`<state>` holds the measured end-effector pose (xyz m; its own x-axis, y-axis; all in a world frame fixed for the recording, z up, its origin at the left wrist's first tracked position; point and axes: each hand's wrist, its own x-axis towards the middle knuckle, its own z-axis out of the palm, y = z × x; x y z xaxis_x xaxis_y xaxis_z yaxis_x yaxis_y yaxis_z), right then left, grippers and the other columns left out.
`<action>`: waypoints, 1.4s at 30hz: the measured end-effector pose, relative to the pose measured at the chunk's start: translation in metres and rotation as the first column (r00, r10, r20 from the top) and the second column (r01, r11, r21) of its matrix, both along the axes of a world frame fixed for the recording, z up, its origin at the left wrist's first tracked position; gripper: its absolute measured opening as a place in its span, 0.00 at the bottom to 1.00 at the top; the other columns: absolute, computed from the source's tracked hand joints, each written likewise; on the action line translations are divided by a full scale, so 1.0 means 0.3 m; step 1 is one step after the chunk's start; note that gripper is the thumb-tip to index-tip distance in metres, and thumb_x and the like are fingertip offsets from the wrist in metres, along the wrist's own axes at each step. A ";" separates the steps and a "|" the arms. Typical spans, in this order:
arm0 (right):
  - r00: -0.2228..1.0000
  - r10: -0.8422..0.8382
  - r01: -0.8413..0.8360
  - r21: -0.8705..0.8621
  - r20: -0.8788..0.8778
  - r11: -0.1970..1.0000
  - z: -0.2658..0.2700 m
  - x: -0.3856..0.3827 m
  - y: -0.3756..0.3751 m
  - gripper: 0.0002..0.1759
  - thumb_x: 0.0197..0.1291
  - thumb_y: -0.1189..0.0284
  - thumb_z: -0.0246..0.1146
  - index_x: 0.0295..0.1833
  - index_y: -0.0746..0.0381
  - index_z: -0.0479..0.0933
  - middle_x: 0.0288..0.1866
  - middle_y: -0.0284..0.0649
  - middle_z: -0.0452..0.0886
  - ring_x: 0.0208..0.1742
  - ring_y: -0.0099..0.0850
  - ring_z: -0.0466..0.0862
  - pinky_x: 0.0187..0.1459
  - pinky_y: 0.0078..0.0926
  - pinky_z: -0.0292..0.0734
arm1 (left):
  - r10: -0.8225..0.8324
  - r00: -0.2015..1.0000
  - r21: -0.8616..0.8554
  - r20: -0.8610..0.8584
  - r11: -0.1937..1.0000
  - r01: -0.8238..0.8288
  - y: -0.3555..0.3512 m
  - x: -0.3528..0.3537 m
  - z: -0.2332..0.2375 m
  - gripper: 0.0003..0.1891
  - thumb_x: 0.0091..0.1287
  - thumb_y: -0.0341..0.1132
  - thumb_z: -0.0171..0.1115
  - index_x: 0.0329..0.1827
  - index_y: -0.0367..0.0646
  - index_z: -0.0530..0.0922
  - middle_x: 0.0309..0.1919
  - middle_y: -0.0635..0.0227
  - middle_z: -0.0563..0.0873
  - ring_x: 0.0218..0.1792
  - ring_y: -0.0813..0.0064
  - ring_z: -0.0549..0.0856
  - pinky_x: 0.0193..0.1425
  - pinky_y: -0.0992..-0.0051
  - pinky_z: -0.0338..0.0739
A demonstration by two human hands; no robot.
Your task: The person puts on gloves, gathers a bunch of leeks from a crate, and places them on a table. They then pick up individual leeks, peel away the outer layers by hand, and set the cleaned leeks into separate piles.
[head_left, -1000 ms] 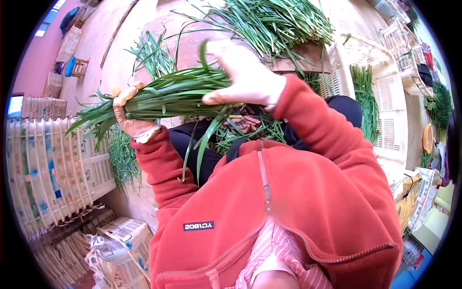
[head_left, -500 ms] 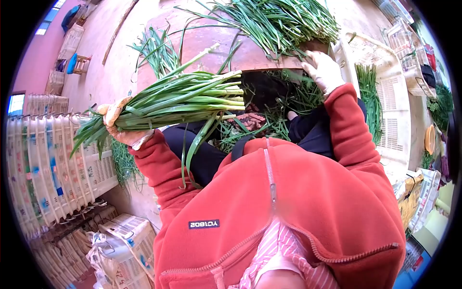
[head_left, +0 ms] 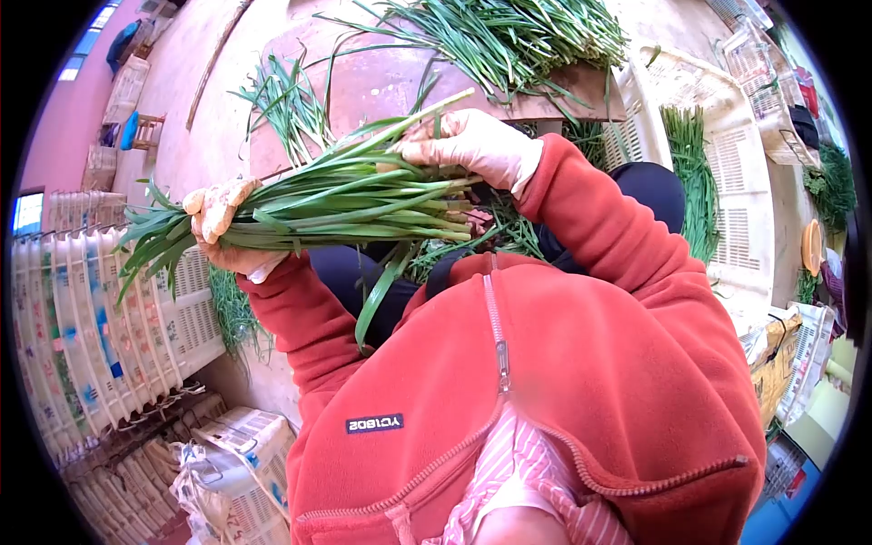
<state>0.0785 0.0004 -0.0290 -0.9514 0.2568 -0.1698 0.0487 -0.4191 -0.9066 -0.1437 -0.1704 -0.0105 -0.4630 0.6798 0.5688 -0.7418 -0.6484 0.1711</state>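
Note:
My left hand [head_left: 221, 218], in a stained light glove, is closed around the leafy end of a thick bunch of garlic chives [head_left: 363, 204]. The bunch lies sideways above my lap, its pale cut ends facing right. One stalk sticks out above the others, slanting up to the right. My right hand [head_left: 468, 150], also gloved, is bent over the upper stem side, its fingers closed on chives there; the fingertips are partly hidden. Beyond the hands, a large pile of chives [head_left: 518, 41] and a smaller loose heap [head_left: 289, 100] lie on a low board [head_left: 381, 82].
To my right stands a white plastic crate [head_left: 740, 182] with chives [head_left: 690, 182] in it. Stacked white crates [head_left: 109, 327] are at my left, beside loose greens on the floor [head_left: 238, 309]. Leaf scraps [head_left: 518, 232] lie between my knees. A small stool [head_left: 145, 130] stands far left.
My right hand has moved left from the board's edge to the bunch and closed on chives near its stem ends. My left hand keeps its hold, and the bunch has shifted slightly.

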 end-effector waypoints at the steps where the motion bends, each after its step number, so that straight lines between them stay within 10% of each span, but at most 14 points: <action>1: 0.995 -0.057 0.056 -0.013 -0.076 0.998 -0.011 0.003 -0.003 0.18 0.62 0.66 0.63 0.52 0.68 0.78 0.46 0.39 0.84 0.46 0.23 0.82 0.52 0.21 0.75 | -0.001 1.000 -0.014 -0.024 1.000 0.001 -0.002 -0.012 -0.008 0.08 0.61 0.26 0.58 0.43 0.45 0.74 0.25 0.84 0.79 0.32 0.88 0.80 0.55 0.72 0.69; 4: 0.979 -0.123 0.073 -0.283 -0.163 0.956 0.001 0.034 0.020 0.17 0.66 0.67 0.58 0.52 0.69 0.76 0.44 0.43 0.84 0.46 0.27 0.83 0.54 0.25 0.74 | 0.097 0.994 -0.084 0.052 0.992 -0.092 -0.012 -0.042 -0.046 0.07 0.63 0.27 0.56 0.43 0.45 0.73 0.26 0.83 0.79 0.32 0.88 0.80 0.58 0.69 0.69; 6: 0.934 -0.202 0.156 -0.171 -0.296 0.973 -0.069 0.065 0.071 0.18 0.68 0.67 0.55 0.53 0.72 0.73 0.47 0.45 0.82 0.47 0.30 0.83 0.54 0.27 0.75 | 0.619 0.748 -0.286 -0.241 0.691 -0.664 -0.013 -0.085 -0.101 0.06 0.63 0.26 0.52 0.42 0.43 0.73 0.28 0.78 0.80 0.33 0.80 0.82 0.55 0.65 0.74; 10: 0.952 -0.297 0.294 -0.042 -0.078 0.955 -0.089 0.260 0.202 0.18 0.69 0.65 0.53 0.52 0.70 0.75 0.46 0.42 0.83 0.43 0.26 0.83 0.51 0.24 0.76 | 0.618 0.744 -0.378 -0.254 0.645 -0.665 -0.035 -0.125 -0.105 0.03 0.61 0.26 0.54 0.35 0.43 0.76 0.30 0.71 0.82 0.34 0.71 0.83 0.50 0.65 0.78; 13: 0.896 -0.392 0.198 0.602 0.210 0.774 -0.238 0.381 0.346 0.19 0.67 0.61 0.57 0.48 0.67 0.78 0.42 0.39 0.83 0.45 0.28 0.81 0.53 0.27 0.73 | 0.580 0.796 -0.479 -0.173 0.657 -0.583 -0.056 -0.150 -0.115 0.02 0.60 0.28 0.55 0.33 0.44 0.76 0.31 0.69 0.83 0.35 0.69 0.83 0.49 0.64 0.78; 14: 0.773 -0.444 -0.225 0.851 0.453 0.475 -0.107 0.337 0.308 0.19 0.66 0.59 0.57 0.47 0.66 0.79 0.42 0.41 0.83 0.45 0.30 0.81 0.53 0.27 0.72 | 0.559 0.809 -0.474 -0.184 0.670 -0.571 -0.047 -0.156 -0.119 0.02 0.60 0.29 0.55 0.33 0.44 0.76 0.31 0.70 0.83 0.36 0.69 0.83 0.49 0.64 0.78; 16: 0.910 -0.370 -0.032 0.920 0.188 0.390 -0.043 0.241 0.230 0.21 0.64 0.57 0.58 0.49 0.64 0.80 0.41 0.43 0.83 0.47 0.29 0.81 0.52 0.25 0.72 | 0.513 0.842 -0.445 -0.164 0.723 -0.528 -0.013 -0.137 -0.117 0.02 0.60 0.30 0.56 0.33 0.44 0.76 0.30 0.71 0.83 0.36 0.69 0.83 0.49 0.61 0.77; 20: 0.940 -0.107 -0.191 0.762 0.323 0.618 0.080 -0.010 0.081 0.22 0.62 0.54 0.60 0.50 0.61 0.81 0.46 0.41 0.83 0.49 0.30 0.80 0.53 0.26 0.72 | 0.343 0.938 -0.357 -0.038 0.872 -0.334 0.069 -0.072 -0.079 0.04 0.62 0.31 0.56 0.37 0.43 0.76 0.27 0.75 0.83 0.31 0.76 0.80 0.56 0.65 0.71; 28: 0.920 -0.262 0.234 -0.127 -0.290 0.964 -0.088 0.142 0.196 0.21 0.64 0.64 0.59 0.52 0.72 0.76 0.48 0.44 0.82 0.50 0.28 0.82 0.57 0.27 0.73 | 0.376 0.913 -0.488 -0.154 0.775 -0.402 0.089 -0.171 -0.091 0.07 0.60 0.31 0.55 0.36 0.38 0.79 0.29 0.64 0.84 0.40 0.62 0.80 0.52 0.63 0.75; 32: 0.883 -0.310 0.143 0.426 0.353 0.893 -0.272 0.441 0.469 0.24 0.60 0.60 0.63 0.54 0.68 0.75 0.53 0.43 0.80 0.53 0.31 0.81 0.54 0.24 0.75 | 0.467 0.882 -0.560 -0.062 0.715 -0.418 0.092 -0.266 -0.112 0.09 0.60 0.30 0.53 0.39 0.36 0.78 0.29 0.61 0.84 0.37 0.61 0.81 0.51 0.60 0.76; 34: 0.648 -0.570 -0.489 0.850 0.505 0.197 -0.098 0.400 0.373 0.32 0.48 0.60 0.71 0.56 0.65 0.73 0.56 0.46 0.77 0.58 0.39 0.77 0.58 0.33 0.72 | 0.445 0.892 -0.603 0.075 0.733 -0.315 0.099 -0.284 -0.105 0.11 0.60 0.30 0.50 0.42 0.36 0.76 0.29 0.60 0.84 0.35 0.61 0.81 0.51 0.56 0.76; 35: 0.828 -0.558 -0.119 0.958 -0.049 -0.261 -0.129 0.381 0.328 0.40 0.36 0.60 0.74 0.59 0.62 0.71 0.57 0.49 0.75 0.61 0.44 0.73 0.62 0.38 0.67 | 0.487 0.873 -0.635 -0.005 0.673 -0.379 0.120 -0.243 -0.075 0.11 0.60 0.31 0.50 0.42 0.36 0.76 0.29 0.60 0.83 0.34 0.62 0.81 0.51 0.55 0.76; 41: 0.925 -0.200 0.259 0.920 -0.323 -0.293 0.038 0.020 -0.032 0.47 0.31 0.62 0.75 0.65 0.53 0.66 0.67 0.40 0.67 0.68 0.44 0.65 0.65 0.45 0.62 | 0.362 0.925 -0.653 0.113 0.729 -0.206 0.244 -0.209 -0.026 0.10 0.61 0.34 0.48 0.39 0.39 0.74 0.33 0.63 0.81 0.37 0.62 0.81 0.57 0.51 0.73; 42: 0.916 -0.169 0.298 0.898 -0.365 -0.323 0.011 -0.007 -0.030 0.41 0.35 0.63 0.74 0.62 0.50 0.70 0.66 0.37 0.70 0.68 0.40 0.67 0.64 0.44 0.63 | 0.548 0.834 -0.820 -0.064 0.448 -0.357 0.267 -0.148 0.003 0.11 0.63 0.37 0.47 0.38 0.39 0.73 0.32 0.61 0.80 0.42 0.55 0.81 0.56 0.48 0.72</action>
<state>0.0763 -0.0085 -0.0257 -0.7488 0.2363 0.6193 0.1646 0.9713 -0.1715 -0.1881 -0.0902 -0.0097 -0.8680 0.4527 -0.2040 -0.4592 -0.5758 0.6765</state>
